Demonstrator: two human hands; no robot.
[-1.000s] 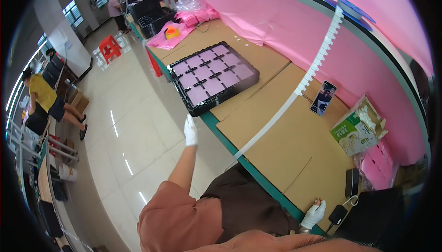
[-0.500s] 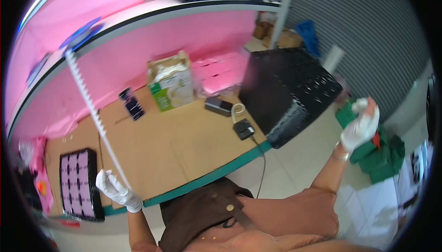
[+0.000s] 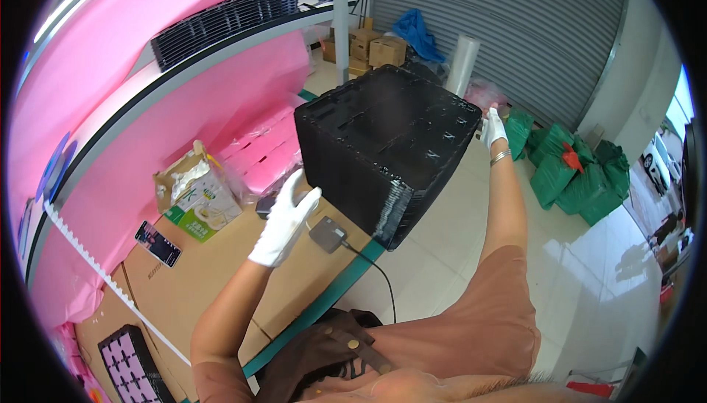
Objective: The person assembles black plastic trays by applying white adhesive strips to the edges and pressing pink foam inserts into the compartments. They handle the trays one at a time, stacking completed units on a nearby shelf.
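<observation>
A large black stack [image 3: 389,134], apparently wrapped in shiny film, stands at the right end of the cardboard-covered table [image 3: 228,278]. My left hand [image 3: 286,220], in a white glove, is over the table near the stack's left side. Its thumb and fingers are apart, with nothing between them. At the stack's far right corner is my right hand [image 3: 493,129], also white-gloved, with its fingers stretched out. Whether it touches the stack I cannot tell. Below the left hand, a small dark square device [image 3: 328,234] trails a black cable.
A carton [image 3: 202,200], a phone [image 3: 157,244] and pink packs [image 3: 264,149] lie on the table, with a lilac-celled black tray [image 3: 131,366] at its near left. Green sacks [image 3: 582,182] sit on the floor at right. A white strip [image 3: 110,278] hangs from the shelf.
The view has swung to the right. My left hand has gone from the table's near left edge toward the black stack; my right hand has come in to the stack's right corner.
</observation>
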